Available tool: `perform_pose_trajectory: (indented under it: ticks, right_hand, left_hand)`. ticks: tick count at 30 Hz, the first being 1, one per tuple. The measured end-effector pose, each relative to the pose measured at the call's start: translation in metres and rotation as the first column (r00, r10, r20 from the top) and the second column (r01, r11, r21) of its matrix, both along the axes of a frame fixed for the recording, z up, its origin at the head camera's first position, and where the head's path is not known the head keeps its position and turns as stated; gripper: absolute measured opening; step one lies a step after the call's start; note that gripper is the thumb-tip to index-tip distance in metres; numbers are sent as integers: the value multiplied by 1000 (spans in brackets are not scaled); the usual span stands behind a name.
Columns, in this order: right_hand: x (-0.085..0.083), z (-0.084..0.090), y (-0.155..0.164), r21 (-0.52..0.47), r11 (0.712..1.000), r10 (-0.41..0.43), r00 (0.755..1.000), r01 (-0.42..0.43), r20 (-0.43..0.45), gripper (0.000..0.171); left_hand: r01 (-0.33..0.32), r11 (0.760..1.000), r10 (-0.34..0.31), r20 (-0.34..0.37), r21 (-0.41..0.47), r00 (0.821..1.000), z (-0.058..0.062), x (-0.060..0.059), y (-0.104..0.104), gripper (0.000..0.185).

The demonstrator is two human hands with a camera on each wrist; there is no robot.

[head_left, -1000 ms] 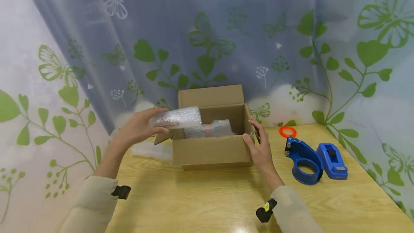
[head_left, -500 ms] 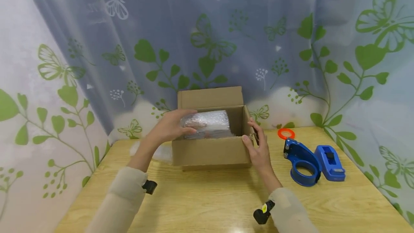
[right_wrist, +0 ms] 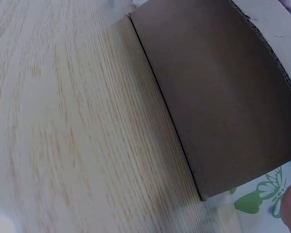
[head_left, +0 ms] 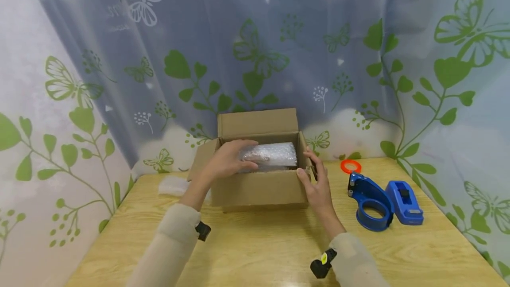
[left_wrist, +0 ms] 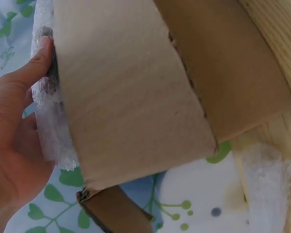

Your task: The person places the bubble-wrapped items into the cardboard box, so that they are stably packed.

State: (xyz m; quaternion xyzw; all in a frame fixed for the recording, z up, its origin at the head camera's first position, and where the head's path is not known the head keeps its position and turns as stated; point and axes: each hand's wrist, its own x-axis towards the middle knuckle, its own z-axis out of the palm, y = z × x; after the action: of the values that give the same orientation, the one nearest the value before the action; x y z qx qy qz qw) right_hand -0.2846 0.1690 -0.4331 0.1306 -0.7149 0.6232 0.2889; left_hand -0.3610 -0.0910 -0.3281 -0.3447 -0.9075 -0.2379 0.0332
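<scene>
Right, nearest me my right hand (head_left: 316, 185) braces the right wall of the open brown cardboard box (head_left: 259, 187) at frame centre, fingers straight and together. My left hand (head_left: 227, 160) curls around the clear bubble-wrapped bundle (head_left: 272, 155) inside it. Further right, a blue plastic tape dispenser (head_left: 370, 198) lies on the pale wooden table (head_left: 259, 247).

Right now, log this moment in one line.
left hand: holds bubble-wrapped bundle in box | right hand: steadies box corner
</scene>
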Motion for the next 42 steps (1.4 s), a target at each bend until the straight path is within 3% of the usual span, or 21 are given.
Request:
perform_pose_trajectory:
  ticks: [6,13,23,35,42]
  right_hand:
    - [-2,-1,-1,-8,1000,-5,1000,5,-9,48]
    - [-2,0,0,-7,1000,2,1000,-2,-3,48]
    - [-27,-30,8,18,1000,-12,1000,12,-25,48]
    - [-27,-29,10,31,1000,-5,1000,5,-8,47]
    - [-21,-24,6,22,1000,-9,1000,10,-12,48]
  left_hand:
    - [-31,999,30,-33,-22,999,-10,-7,5,70]
    - [-22,999,20,-77,-28,997,-24,-16,5,67]
    - [-38,999,38,-40,-9,998,-29,-17,1,69]
    - [4,998,-3,-21,69,1000,-30,-16,0,68]
    - [22,997,-20,-23,71,1000,-32,-16,0,65]
